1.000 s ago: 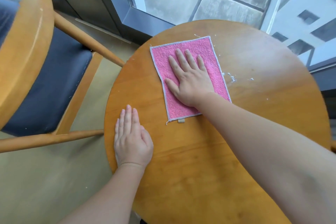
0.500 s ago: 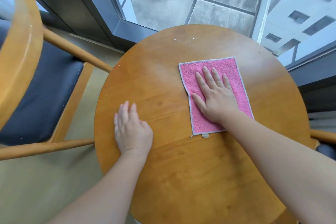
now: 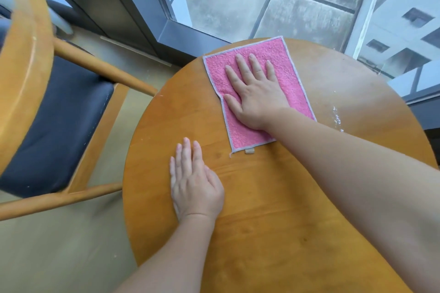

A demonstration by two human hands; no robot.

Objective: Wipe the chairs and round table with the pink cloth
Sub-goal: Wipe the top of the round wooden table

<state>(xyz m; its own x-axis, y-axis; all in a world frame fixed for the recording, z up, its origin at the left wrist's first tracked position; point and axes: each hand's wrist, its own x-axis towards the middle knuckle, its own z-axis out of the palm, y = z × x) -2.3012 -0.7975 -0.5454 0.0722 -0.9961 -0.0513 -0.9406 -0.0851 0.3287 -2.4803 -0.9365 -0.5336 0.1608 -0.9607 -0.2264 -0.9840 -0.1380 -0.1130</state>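
1. Sliding away from the person, the pink cloth now lies flat at the round table's far rim.
2. Right hand presses it, fingers straight and slightly spread.
3. Left hand rests flat on bare wood (fingers together).

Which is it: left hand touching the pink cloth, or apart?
Apart. The head view shows bare round table between the left hand and the pink cloth.
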